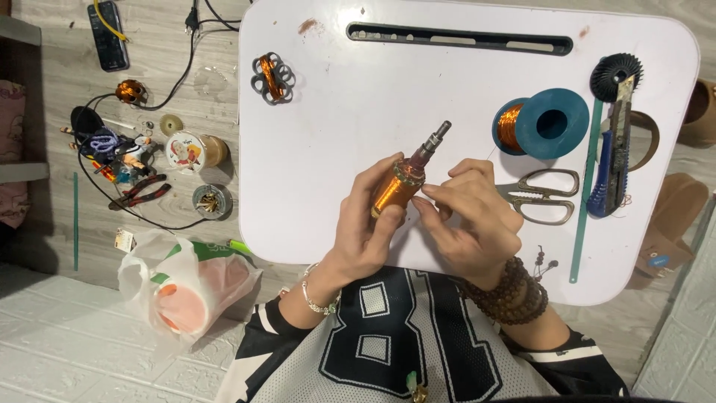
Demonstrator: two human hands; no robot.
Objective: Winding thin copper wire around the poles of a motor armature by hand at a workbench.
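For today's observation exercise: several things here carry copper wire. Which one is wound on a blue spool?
The blue spool of copper wire lying on the white table, beside the scissors. The rotor in the hands and the grey coil former have no spool.

The motor armature (406,183) at the frame's centre shows glossy copper wire windings and a dull grey metal shaft. The tabletop (335,112) is smooth white plastic with a slight sheen and a few rusty smudges. At right, a matt teal plastic spool (543,123) carries shiny copper wire, beside brushed metal scissors (543,195). The floor (45,104) at left looks like matt, grainy grey wood. A thin, crinkled plastic bag (179,287) lies lower left.
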